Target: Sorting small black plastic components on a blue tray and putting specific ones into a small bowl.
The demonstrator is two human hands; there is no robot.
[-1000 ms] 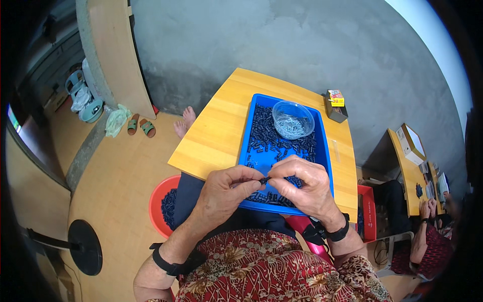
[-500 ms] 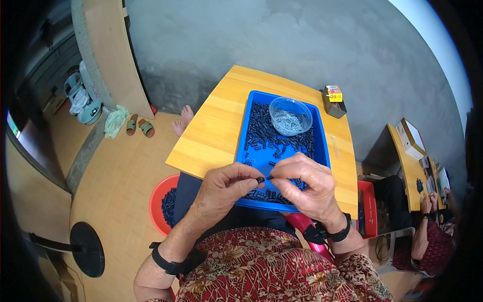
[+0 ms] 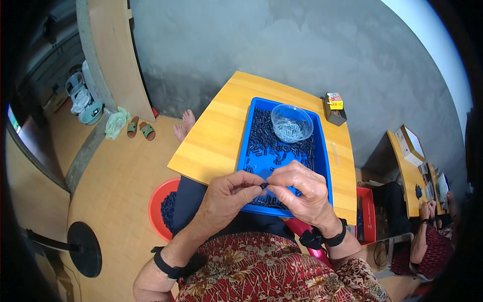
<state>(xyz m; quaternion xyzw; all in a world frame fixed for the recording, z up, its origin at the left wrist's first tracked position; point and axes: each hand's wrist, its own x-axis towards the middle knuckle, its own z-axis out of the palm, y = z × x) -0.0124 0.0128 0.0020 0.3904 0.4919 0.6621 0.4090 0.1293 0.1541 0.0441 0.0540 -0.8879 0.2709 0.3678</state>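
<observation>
Over the near part of the blue tray (image 3: 326, 151), my left hand (image 3: 227, 197) pinches a small black plastic part (image 3: 263, 185). My right hand (image 3: 301, 189) is closed with thumb and forefinger at the part's other end; whether it holds a second piece is hidden by the fingertips. Many small black parts (image 3: 261, 128) lie heaped along the tray's far and left sides, with more below my hands. A clear round bowl (image 3: 275, 113) of small silvery metal pieces (image 3: 290, 131) stands inside the tray at the far right.
A yellow wooden table (image 3: 209, 136) carries the tray, with a dark box (image 3: 336, 115) at its far right corner. A red basin (image 3: 157, 202) of dark parts sits on the floor to the left. To the right are a red crate (image 3: 369, 216) and another person's hands (image 3: 427, 209).
My two hands have come together, closing the small gap between the fingertips. The black piece that showed in my right fingertips is now hidden or against the left one.
</observation>
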